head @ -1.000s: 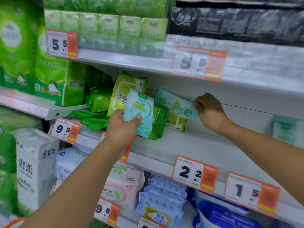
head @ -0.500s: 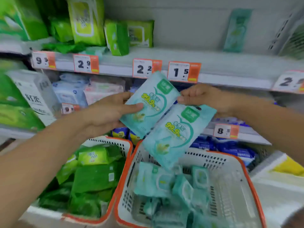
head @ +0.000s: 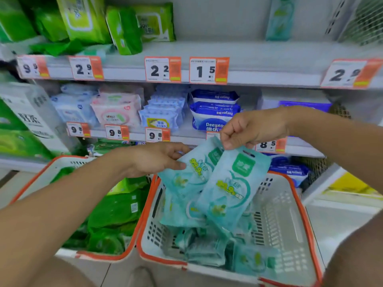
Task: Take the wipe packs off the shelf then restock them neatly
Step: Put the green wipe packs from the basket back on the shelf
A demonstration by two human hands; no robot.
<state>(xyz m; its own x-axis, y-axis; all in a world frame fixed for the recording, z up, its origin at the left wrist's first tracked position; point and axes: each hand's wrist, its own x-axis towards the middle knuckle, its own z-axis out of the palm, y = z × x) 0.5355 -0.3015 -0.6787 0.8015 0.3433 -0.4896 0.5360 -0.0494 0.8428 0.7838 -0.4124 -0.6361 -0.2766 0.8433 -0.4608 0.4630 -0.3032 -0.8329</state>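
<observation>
While both hands hover over the white basket, the left hand and right hand each pinch a teal wipe pack. Unloading seems underway; releasing both comes next.

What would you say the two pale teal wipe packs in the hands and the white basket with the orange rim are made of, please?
The pale teal wipe pack in the left hand and the pale teal wipe pack in the right hand look like soft printed plastic film with a dull sheen: they hang limp and crease. The white basket with the orange rim looks like rigid moulded plastic, matte, with rows of slots in its walls.
</observation>
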